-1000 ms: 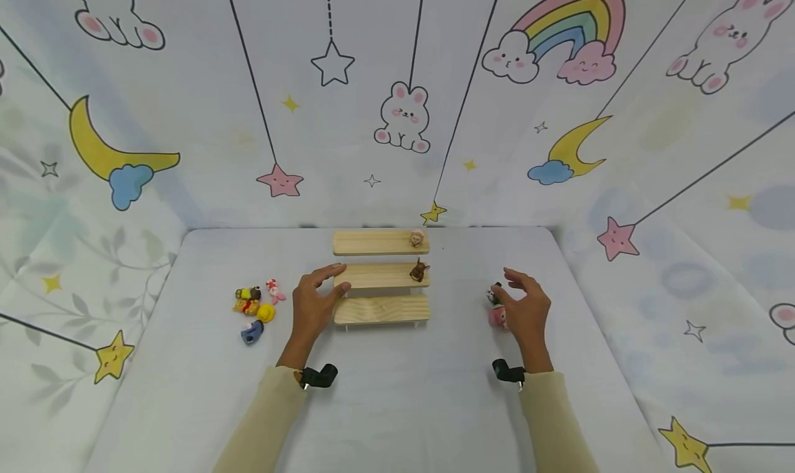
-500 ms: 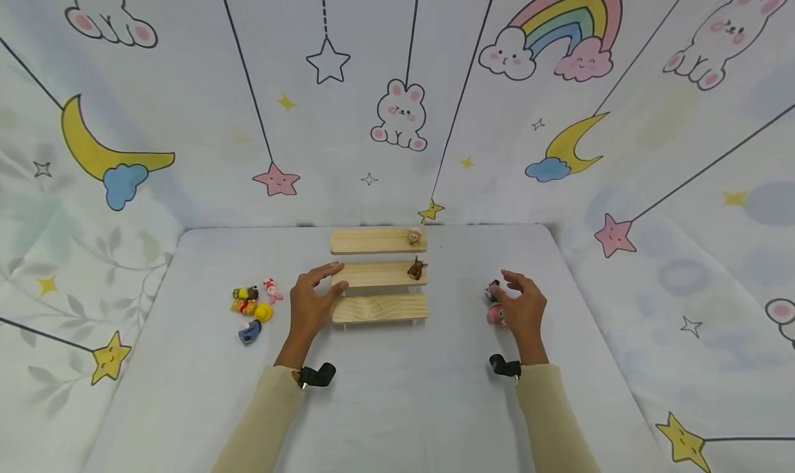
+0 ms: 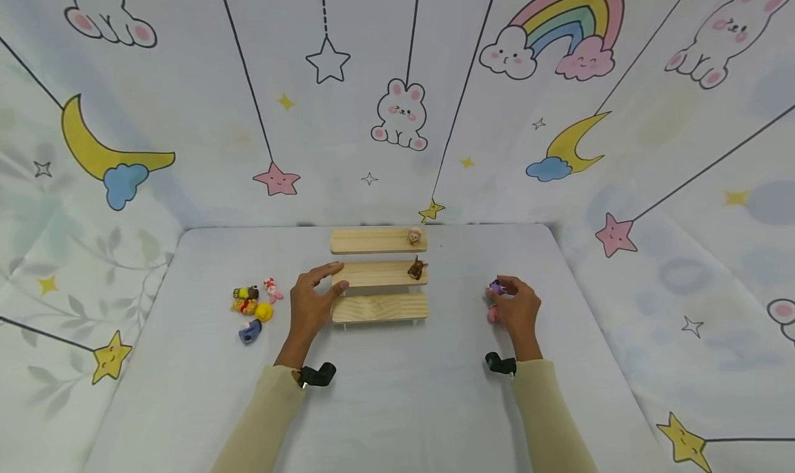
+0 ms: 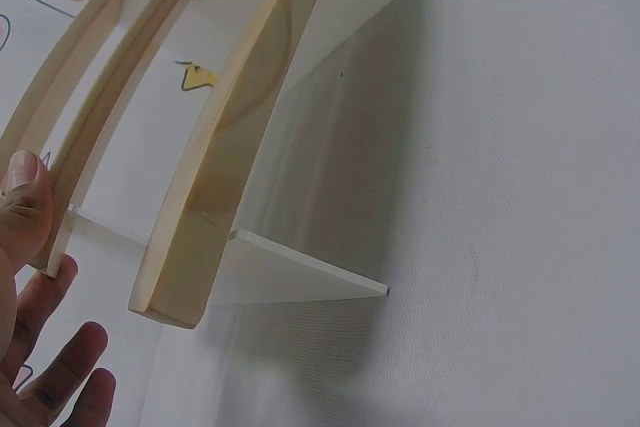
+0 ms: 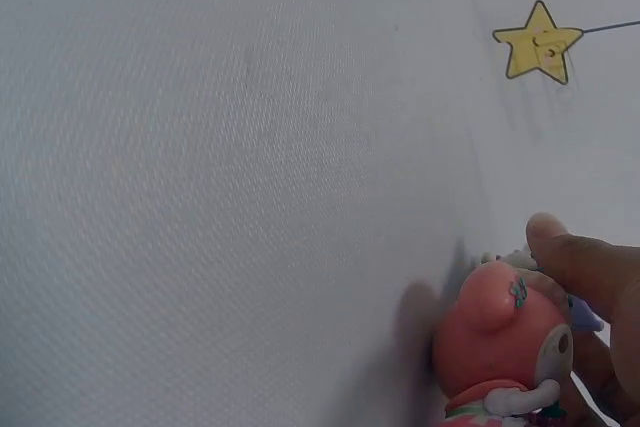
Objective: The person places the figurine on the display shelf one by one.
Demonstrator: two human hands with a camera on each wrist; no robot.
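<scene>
Your right hand [image 3: 517, 312] pinches a purple figure [image 3: 495, 287] off the table [image 3: 397, 390] at three o'clock of the shelf [image 3: 379, 275], which your flat, uncurled left hand [image 3: 312, 302] steadies; next, likely lift it clear.

Head view looks down toward 12 o'clock from afar, sharing the shelf [image 3: 379, 274] with the close left wrist view; right wrist view hugs the tabletop [image 5: 200, 197].
</scene>
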